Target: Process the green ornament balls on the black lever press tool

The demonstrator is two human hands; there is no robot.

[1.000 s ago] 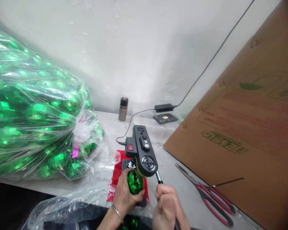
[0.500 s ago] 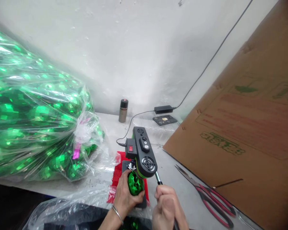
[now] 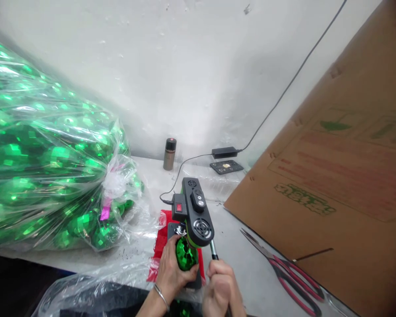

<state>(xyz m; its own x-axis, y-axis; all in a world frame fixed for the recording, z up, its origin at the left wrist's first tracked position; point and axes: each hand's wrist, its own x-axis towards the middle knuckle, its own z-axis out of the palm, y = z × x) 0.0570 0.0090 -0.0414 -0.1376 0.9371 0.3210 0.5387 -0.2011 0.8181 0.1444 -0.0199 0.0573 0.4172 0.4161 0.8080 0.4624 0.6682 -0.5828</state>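
Observation:
A shiny green faceted ball [image 3: 186, 254] sits in the grip of my left hand [image 3: 173, 267], its thumb and fingers around the sides, under the front end of a small black bench machine [image 3: 198, 211]. The machine has round vents and a side box with a red switch [image 3: 178, 207]. My right hand [image 3: 221, 286] is closed round the machine's lever [image 3: 214, 251], a metal rod with a black grip. Beneath the machine lie a dark base plate and a red cloth [image 3: 159, 246]. The contact between ball and machine is hidden.
Left stands a clear plastic bag [image 3: 53, 167] of green balls. Behind are a bottle [image 3: 169, 154], a power adapter [image 3: 225, 152] and a phone [image 3: 226, 167]. Red-handled scissors [image 3: 290, 277] lie right, beside a large cardboard box [image 3: 317, 176]. Loose plastic film [image 3: 95, 286] covers the front edge.
My right hand has moved a little left and down with the lever, and the machine's front end has swung slightly left. My left hand keeps the ball in the same place.

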